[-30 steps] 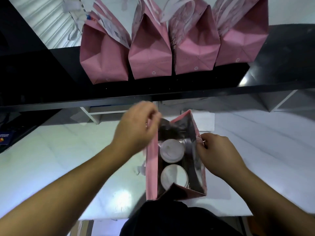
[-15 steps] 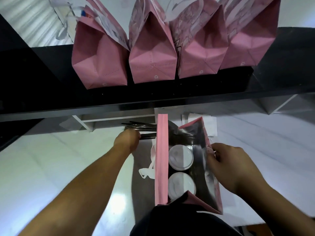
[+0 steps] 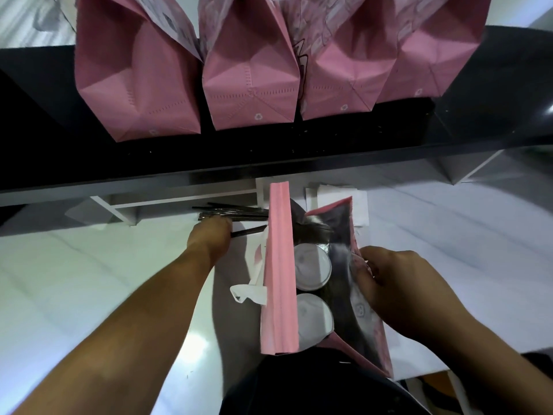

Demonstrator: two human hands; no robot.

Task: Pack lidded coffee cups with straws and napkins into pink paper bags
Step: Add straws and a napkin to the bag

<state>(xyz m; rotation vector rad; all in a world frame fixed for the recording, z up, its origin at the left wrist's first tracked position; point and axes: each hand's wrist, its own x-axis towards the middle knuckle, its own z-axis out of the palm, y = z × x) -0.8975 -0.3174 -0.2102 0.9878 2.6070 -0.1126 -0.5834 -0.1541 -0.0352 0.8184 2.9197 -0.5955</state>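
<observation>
- Two lidded cups (image 3: 312, 266) sit inside the open pink bag (image 3: 279, 265) on the white counter (image 3: 89, 280), as before
- Left hand (image 3: 211, 238), earlier at the bag's rim, now grasps a black straw (image 3: 248, 232)
- Right hand (image 3: 398, 283) still pinches the bag's right wall

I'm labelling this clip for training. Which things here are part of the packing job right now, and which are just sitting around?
In use:
open pink paper bag
two white lidded cups inside it
black straws under the left hand
right hand, gripping the bag's rim
white napkins behind the bag

Lying about:
four filled pink bags on the black shelf
</observation>
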